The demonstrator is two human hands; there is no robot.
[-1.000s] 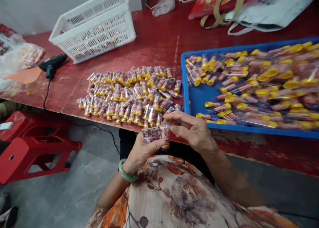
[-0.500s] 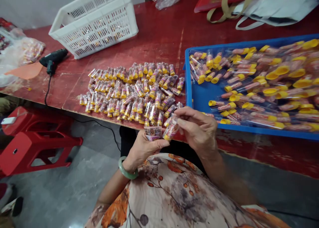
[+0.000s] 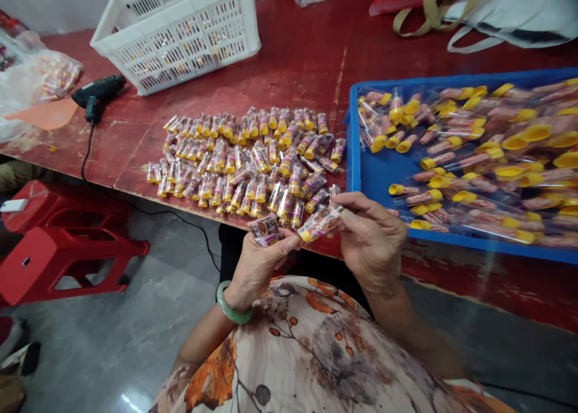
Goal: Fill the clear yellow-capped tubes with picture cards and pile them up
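My left hand (image 3: 266, 253), a green bangle on its wrist, is closed on a small stack of printed label sleeves (image 3: 265, 229). Between the thumb and fingers of my right hand (image 3: 374, 238) is the far end of a small yellow-ended tube (image 3: 318, 224) with a printed wrap. This tube lies tilted, its yellow end close to my left thumb; whether they touch I cannot tell. Just beyond my hands, many small wrapped tubes (image 3: 244, 160) with yellow ends stand and lean in rows on the red table (image 3: 298, 58).
At the right, a blue tray (image 3: 354, 160) holds many yellow-capped tubes in loose clear sleeves. A white crate (image 3: 180, 46) stands at the back left, beside a heat gun (image 3: 97, 94) with a trailing cord. Bags (image 3: 519, 24) lie behind the tray. Red stools (image 3: 67, 262) stand left.
The tube in my right hand has turned flatter and shows more of its printed side. The label stack in my left hand has tilted. The whole view has shifted slightly.
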